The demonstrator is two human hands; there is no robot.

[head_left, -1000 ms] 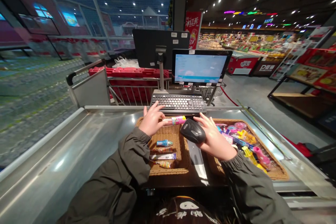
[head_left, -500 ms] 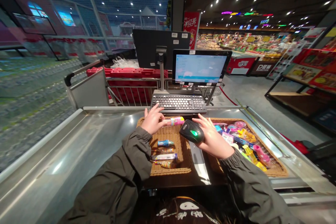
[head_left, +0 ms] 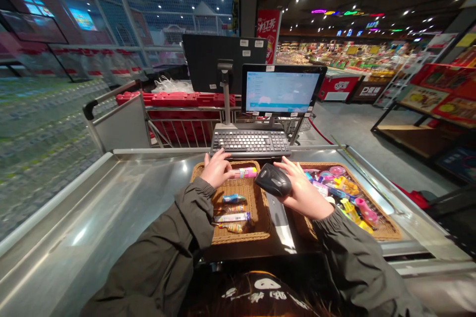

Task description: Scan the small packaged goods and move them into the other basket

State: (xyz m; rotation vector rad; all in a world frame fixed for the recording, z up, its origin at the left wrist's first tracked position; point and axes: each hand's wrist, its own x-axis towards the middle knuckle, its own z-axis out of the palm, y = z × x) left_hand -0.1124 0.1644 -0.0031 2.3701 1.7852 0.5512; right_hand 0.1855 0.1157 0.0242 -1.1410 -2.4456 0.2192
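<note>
My left hand [head_left: 215, 169] is closed around the end of a pink and yellow candy tube [head_left: 245, 173], held over the far part of the left wicker basket [head_left: 263, 213]. A black barcode scanner [head_left: 273, 180] sits in my right hand [head_left: 303, 190], its front end close to the tube. No green light shows on the scanner. Lower in the left basket lie several small wrapped items, among them a blue one [head_left: 233, 199] and a white and blue wrapped stick [head_left: 232, 217]. In the right wicker basket [head_left: 390, 234] is a heap of colourful small toys and packs [head_left: 345, 198].
A black keyboard [head_left: 251, 142] stands just beyond the baskets, with a lit monitor [head_left: 282, 90] and a second dark screen seen from behind [head_left: 224, 63]. The metal counter [head_left: 122, 203] extends left. Behind it is a cart [head_left: 121, 126] with red crates [head_left: 178, 100].
The green light on the scanner has gone out, and the scanner has turned slightly. The view has shifted a little. My left hand keeps its hold on the tube.
</note>
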